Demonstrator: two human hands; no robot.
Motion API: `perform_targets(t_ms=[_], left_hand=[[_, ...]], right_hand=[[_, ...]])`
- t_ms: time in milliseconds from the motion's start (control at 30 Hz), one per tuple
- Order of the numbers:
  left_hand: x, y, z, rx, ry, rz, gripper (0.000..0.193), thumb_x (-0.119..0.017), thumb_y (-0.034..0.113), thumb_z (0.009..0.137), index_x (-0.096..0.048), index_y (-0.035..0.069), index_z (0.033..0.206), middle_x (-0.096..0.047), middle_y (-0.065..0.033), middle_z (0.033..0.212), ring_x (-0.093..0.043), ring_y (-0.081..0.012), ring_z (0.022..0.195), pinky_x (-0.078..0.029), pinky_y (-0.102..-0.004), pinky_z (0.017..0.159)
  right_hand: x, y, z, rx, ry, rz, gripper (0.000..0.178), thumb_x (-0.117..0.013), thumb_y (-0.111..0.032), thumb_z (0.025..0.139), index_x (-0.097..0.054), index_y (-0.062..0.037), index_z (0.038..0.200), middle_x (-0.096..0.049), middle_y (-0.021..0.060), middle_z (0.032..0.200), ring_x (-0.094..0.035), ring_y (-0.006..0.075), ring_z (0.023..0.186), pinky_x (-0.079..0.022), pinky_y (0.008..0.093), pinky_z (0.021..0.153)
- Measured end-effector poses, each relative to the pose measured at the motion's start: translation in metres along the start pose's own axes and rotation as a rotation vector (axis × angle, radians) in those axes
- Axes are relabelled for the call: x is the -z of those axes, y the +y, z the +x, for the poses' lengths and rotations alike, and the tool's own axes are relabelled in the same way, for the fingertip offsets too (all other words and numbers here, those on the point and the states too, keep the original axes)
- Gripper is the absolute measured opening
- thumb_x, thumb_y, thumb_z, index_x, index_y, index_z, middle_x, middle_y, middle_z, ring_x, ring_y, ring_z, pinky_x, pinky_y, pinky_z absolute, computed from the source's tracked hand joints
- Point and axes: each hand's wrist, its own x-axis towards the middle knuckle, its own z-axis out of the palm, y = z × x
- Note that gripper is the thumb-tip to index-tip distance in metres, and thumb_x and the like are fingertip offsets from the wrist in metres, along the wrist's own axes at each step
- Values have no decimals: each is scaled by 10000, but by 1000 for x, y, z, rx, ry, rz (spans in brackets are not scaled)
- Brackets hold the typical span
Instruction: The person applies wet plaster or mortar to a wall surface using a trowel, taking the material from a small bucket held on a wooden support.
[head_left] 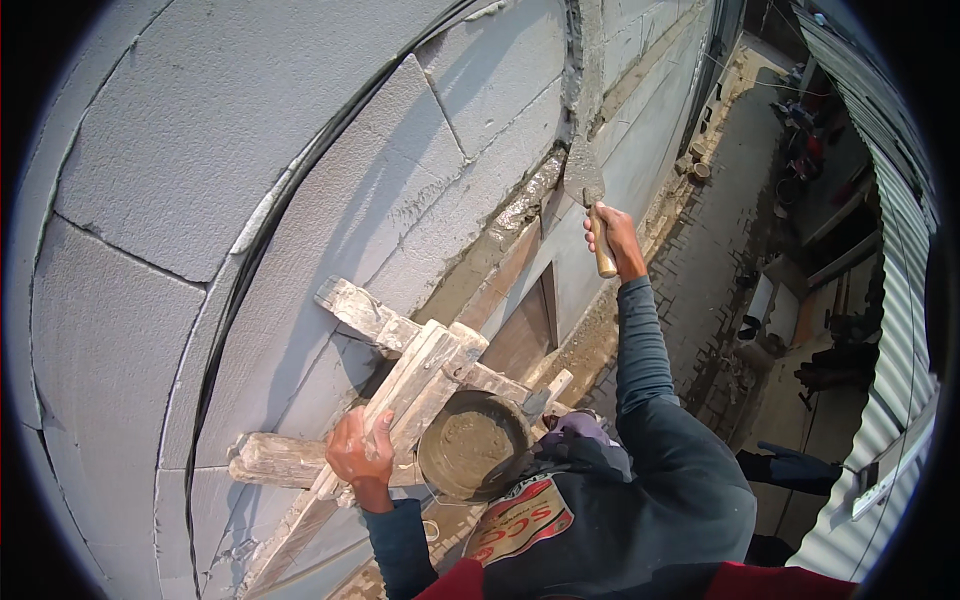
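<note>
My right hand (pixel 617 243) is closed round the wooden handle of a trowel (pixel 583 172). Its grey, mortar-smeared blade lies against the wall by the far end of a wet mortar ledge (pixel 500 222). Lower left, my left hand (pixel 360 447) grips a rough wooden beam (pixel 425 368) splashed with dried mortar. Just right of that hand, a round black bucket (pixel 524 440) holds wet grey mortar. Wall of light grey blocks (pixel 300 190) rises on the left, with a vertical mortared joint above the trowel's tip.
Crossed scaffold timbers (pixel 275 460) stick out beside the wall. Black cables (pixel 262 255) run along the blocks. Far below on the right lies a paved alley (pixel 700 280) with a parked motorbike (pixel 806 150). A corrugated metal roof (pixel 895 290) edges the right side.
</note>
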Motion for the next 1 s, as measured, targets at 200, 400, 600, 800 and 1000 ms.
perform_targets(t_ms=[200, 400, 600, 800, 1000], left_hand=[[6, 3, 5, -1, -20, -34, 389, -743, 376, 860, -683, 4, 956, -671, -163, 840, -641, -368, 751, -477, -427, 679], [5, 3, 4, -10, 3, -33, 386, -755, 367, 848, -684, 5, 962, -671, -160, 841, -638, -366, 741, -476, -427, 667], [5, 2, 2, -3, 7, -37, 376, -755, 364, 850, -682, 13, 961, -671, -157, 840, -640, -360, 746, -474, -423, 670], [8, 8, 6, -6, 12, -58, 360, -749, 330, 858, -678, -2, 980, -666, -191, 830, -634, -409, 747, -484, -458, 661], [8, 6, 5, 18, -24, -33, 380, -734, 387, 868, -680, 22, 960, -675, -166, 840, -641, -375, 752, -479, -436, 667]], right_hand=[[13, -18, -2, -9, -94, -336, 343, -564, -317, 999, -625, 20, 980, -607, 52, 737, -571, 122, 538, -467, 280, 433], [27, -21, 8, -81, -79, -532, 375, -539, -363, 1008, -646, -8, 958, -584, 20, 706, -546, 113, 515, -444, 277, 434], [29, -29, -9, -164, -71, -508, 357, -545, -334, 1003, -637, 6, 940, -597, 53, 709, -550, 143, 494, -447, 299, 423], [3, -38, -19, -27, -74, -526, 366, -531, -321, 1002, -631, 21, 917, -591, 58, 701, -555, 147, 501, -454, 303, 421], [5, -15, -18, -34, -62, -630, 392, -525, -326, 1013, -651, 34, 920, -589, 40, 678, -561, 132, 506, -458, 290, 436]])
